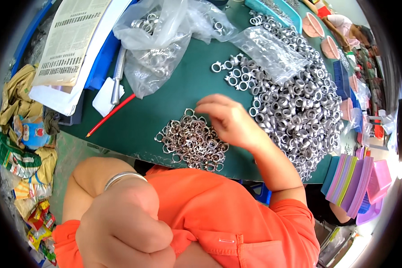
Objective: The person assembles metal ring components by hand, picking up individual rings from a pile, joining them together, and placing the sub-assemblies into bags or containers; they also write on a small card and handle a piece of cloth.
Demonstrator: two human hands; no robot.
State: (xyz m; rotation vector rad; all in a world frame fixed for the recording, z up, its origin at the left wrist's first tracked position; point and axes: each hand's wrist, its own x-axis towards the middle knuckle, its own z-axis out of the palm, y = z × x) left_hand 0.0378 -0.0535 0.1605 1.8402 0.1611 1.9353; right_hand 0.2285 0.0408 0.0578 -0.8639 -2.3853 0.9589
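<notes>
Rings of dull metal (193,142) lie in a small heap on the green counter (138,120) just under my right hand (228,120), whose fingertips are bunched together over the heap's far edge; whether they pinch a ring I cannot tell. My left hand (125,228) is balled into a fist against my orange shirt. Clear plastic bags (158,44) of rings sit beyond, a printed paper sheet (69,40) far left, pastel trays (357,178) stacked right.

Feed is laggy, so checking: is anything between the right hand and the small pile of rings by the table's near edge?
Nothing visible. The right hand hovers right at the small ring pile, its fingers over the pile's far right edge. The big ring heap lies off to its right, clear of the path.
</notes>
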